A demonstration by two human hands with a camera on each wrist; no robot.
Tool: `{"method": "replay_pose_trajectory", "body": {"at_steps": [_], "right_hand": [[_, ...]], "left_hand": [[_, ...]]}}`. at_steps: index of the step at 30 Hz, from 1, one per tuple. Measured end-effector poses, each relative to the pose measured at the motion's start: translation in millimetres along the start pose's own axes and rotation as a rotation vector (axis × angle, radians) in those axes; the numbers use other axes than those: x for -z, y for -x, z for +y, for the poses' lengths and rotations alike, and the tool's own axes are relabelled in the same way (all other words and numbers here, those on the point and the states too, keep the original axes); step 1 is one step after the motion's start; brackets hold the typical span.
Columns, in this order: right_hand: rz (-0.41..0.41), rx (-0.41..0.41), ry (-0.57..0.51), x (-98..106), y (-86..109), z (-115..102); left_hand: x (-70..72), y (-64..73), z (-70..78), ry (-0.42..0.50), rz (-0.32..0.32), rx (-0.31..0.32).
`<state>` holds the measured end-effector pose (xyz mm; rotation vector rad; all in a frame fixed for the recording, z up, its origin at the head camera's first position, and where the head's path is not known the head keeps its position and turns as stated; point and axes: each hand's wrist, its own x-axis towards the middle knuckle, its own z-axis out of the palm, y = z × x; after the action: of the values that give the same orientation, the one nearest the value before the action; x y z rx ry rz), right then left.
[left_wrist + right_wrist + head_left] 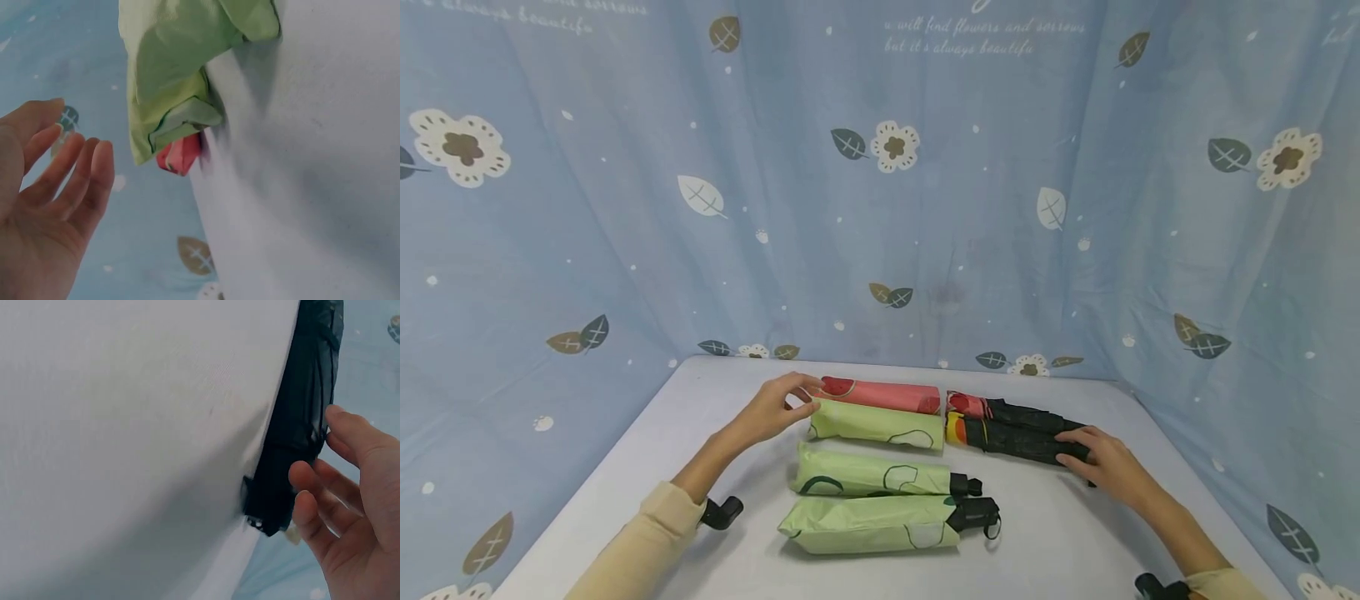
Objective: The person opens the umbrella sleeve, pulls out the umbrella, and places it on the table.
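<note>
My left hand [778, 406] is by the left ends of a red watermelon-patterned umbrella sleeve [887, 396] and a light green avocado-patterned sleeve [876, 423]. In the left wrist view its fingers [94, 181] curve loosely, apart from the green fabric [172, 62]. Over the right end of a black folded umbrella [1022, 439] is my right hand [1105, 462], thumb and fingers spread. The right wrist view has the fingertips [303, 475] at the edge of the black umbrella [290, 437]; contact is hard to tell. A second black umbrella [1033, 415], red at its left end, lies behind.
Nearer the front lie two more green umbrellas in avocado-patterned sleeves, one [880, 477] behind the other [872, 523], with black handles to the right. They rest on a white table [1045, 533]. A blue patterned curtain [790, 208] surrounds the table's back and sides.
</note>
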<state>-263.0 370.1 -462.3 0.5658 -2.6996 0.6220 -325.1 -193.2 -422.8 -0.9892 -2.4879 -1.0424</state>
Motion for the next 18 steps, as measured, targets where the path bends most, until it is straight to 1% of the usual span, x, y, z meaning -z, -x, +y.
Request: {"method": "replay_pose_trajectory", "body": {"at_steps": [4, 9, 14, 18], "right_hand": [[-0.022, -0.018, -0.005, -2, -2.9, -7], [-0.025, 0.012, 0.008, -5, -6.3, -18], [-0.031, 0.077, 0.015, -8, -8.7, -34], [-0.058, 0.134, 0.01, -11, -12.6, -46]], "left_hand": [[-2.7, 3.0, 5.5, -0.021, -0.023, -0.037], [-6.3, 5.5, 11.0, -0.06, -0.082, -0.053], [-10.9, 5.9, 16.5, -0.076, -0.158, -0.038], [-13.4, 8.5, 19.4, -0.069, -0.218, -0.016]]}}
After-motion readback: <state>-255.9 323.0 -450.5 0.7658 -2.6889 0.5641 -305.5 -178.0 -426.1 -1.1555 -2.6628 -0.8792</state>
